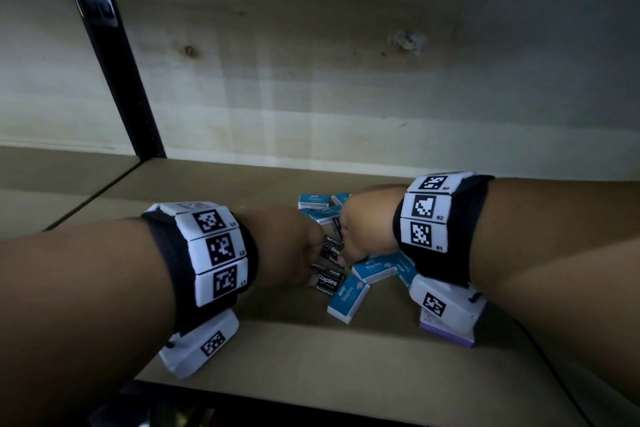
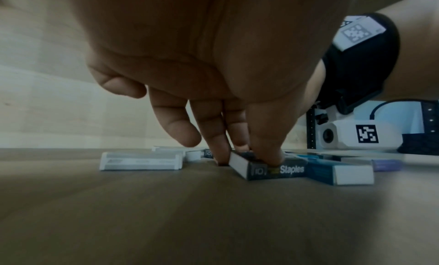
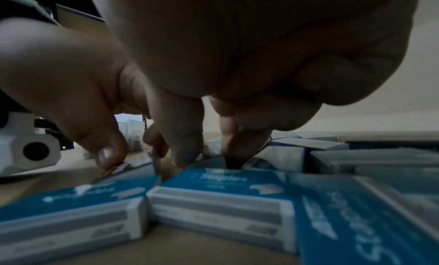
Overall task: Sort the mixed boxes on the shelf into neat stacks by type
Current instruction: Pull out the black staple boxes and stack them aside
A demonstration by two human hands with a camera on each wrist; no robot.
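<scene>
Small staples boxes, blue and black, lie mixed in a pile on the brown shelf board (image 1: pixel 277 350). My left hand (image 1: pixel 311 253) comes down on the nearer black staples box (image 1: pixel 327 279). In the left wrist view the left hand (image 2: pixel 247 152) pinches this black box (image 2: pixel 275 170), thumb on its near side and fingers behind it. My right hand (image 1: pixel 346 246) meets it from the right over a second black box (image 1: pixel 331 249). In the right wrist view the right hand (image 3: pixel 147 156) has thumb and fingertips down on that dark box (image 3: pixel 140 170). Blue boxes (image 1: pixel 346 298) lie around both hands.
More blue boxes (image 3: pixel 221 180) crowd beneath my right wrist, and others (image 1: pixel 313 199) lie behind the hands. A purple-edged box (image 1: pixel 446 333) sits under the right wrist camera. A black upright post (image 1: pixel 114 55) stands at the left. The wooden back wall (image 1: pixel 346 80) is close behind.
</scene>
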